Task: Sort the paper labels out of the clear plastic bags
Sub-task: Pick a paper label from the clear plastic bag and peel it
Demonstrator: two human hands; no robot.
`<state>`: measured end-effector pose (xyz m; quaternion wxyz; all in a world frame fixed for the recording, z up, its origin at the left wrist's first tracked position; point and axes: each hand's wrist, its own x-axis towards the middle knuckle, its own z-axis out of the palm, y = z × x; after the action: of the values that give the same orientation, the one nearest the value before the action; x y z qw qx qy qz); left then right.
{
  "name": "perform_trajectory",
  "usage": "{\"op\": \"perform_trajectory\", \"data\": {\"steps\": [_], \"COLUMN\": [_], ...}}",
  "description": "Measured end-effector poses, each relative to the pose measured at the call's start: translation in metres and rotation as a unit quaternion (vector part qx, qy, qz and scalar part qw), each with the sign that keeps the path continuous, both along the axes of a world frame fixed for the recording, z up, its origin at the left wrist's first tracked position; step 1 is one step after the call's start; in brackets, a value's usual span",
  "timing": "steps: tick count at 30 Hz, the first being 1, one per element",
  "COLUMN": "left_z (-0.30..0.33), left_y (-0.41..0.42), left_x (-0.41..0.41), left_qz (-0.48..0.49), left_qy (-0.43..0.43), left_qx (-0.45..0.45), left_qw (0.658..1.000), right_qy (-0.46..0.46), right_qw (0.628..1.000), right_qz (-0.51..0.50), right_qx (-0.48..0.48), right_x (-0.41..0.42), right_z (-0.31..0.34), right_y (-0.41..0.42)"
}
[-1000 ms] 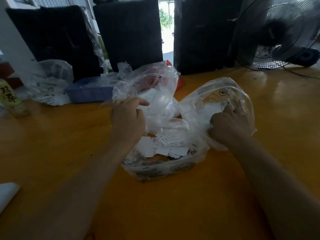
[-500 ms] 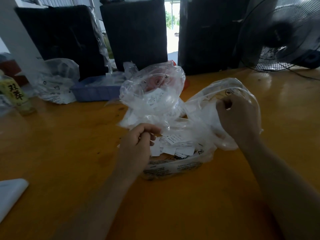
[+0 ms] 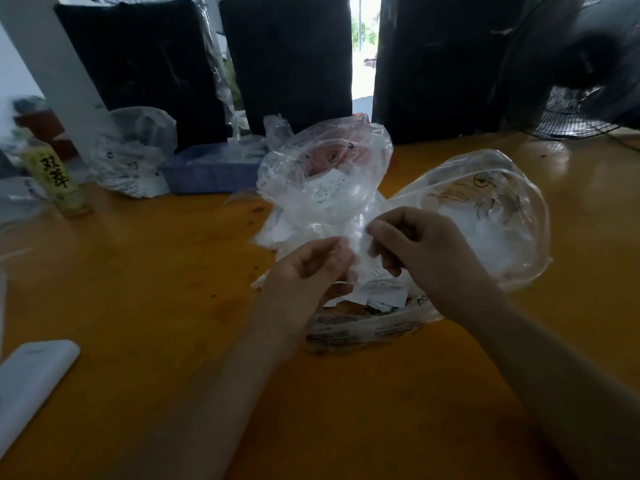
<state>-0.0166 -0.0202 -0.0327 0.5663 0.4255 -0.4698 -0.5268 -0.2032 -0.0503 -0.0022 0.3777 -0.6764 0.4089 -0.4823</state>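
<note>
Several crumpled clear plastic bags lie piled at the middle of the orange table. One puffed bag [image 3: 325, 174] stands behind my hands, another large bag [image 3: 498, 216] bulges to the right. My left hand [image 3: 304, 275] and my right hand [image 3: 419, 247] meet over the pile, and both pinch the same thin piece of clear plastic [image 3: 358, 237] between thumb and fingers. Under them a heap of small white paper labels [image 3: 377, 296] lies in a flattened printed bag [image 3: 363, 330].
A blue tray [image 3: 211, 171] and another filled bag [image 3: 135, 157] sit at the back left, with a yellow-labelled bottle [image 3: 55, 178] further left. A black fan [image 3: 585, 71] stands at the back right. A white object [image 3: 31, 379] lies at the near left edge. Dark chair backs line the far side.
My right hand came off the large right bag and moved left to the middle. My left hand rose from the labels, and both now pinch one piece of plastic.
</note>
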Motion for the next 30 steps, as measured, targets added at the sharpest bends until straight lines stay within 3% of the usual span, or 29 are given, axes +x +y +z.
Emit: {"op": "perform_trajectory", "data": {"steps": [8, 13, 15, 17, 21, 23, 26, 27, 30], "left_z": [-0.003, -0.002, 0.001, 0.003, 0.007, 0.008, 0.008, 0.007, 0.008], "left_y": [-0.001, -0.001, -0.001, -0.002, -0.002, -0.001, 0.0, 0.0, 0.0], "left_x": [-0.002, -0.001, 0.002, 0.004, 0.009, 0.009, 0.01, 0.01, 0.009], "left_qz": [0.039, 0.06, 0.075, 0.086, 0.078, 0.072, 0.069, 0.069, 0.068], "left_qy": [0.03, 0.035, 0.061, 0.099, 0.133, 0.144, 0.149, 0.144, 0.117], "left_qx": [0.013, 0.032, 0.048, 0.062, 0.064, 0.064, 0.064, 0.062, 0.062], "left_qw": [0.999, 0.997, 0.994, 0.989, 0.986, 0.985, 0.984, 0.985, 0.989], "right_qy": [-0.006, -0.008, 0.082, 0.215, 0.415, 0.464, 0.478, 0.446, 0.287], "right_qw": [1.0, 0.987, 0.953, 0.891, 0.829, 0.807, 0.769, 0.782, 0.883], "right_qz": [-0.018, -0.155, -0.26, -0.355, -0.366, -0.356, -0.392, -0.386, -0.253], "right_qx": [0.002, -0.051, -0.13, -0.185, -0.082, -0.078, -0.162, -0.201, -0.273], "right_x": [-0.002, -0.026, -0.045, -0.065, -0.088, -0.087, -0.079, -0.071, -0.033], "right_z": [-0.002, 0.003, 0.005, 0.002, -0.017, -0.019, -0.009, -0.006, 0.0], "right_y": [-0.005, -0.022, -0.033, -0.043, -0.06, -0.061, -0.058, -0.052, -0.025]}}
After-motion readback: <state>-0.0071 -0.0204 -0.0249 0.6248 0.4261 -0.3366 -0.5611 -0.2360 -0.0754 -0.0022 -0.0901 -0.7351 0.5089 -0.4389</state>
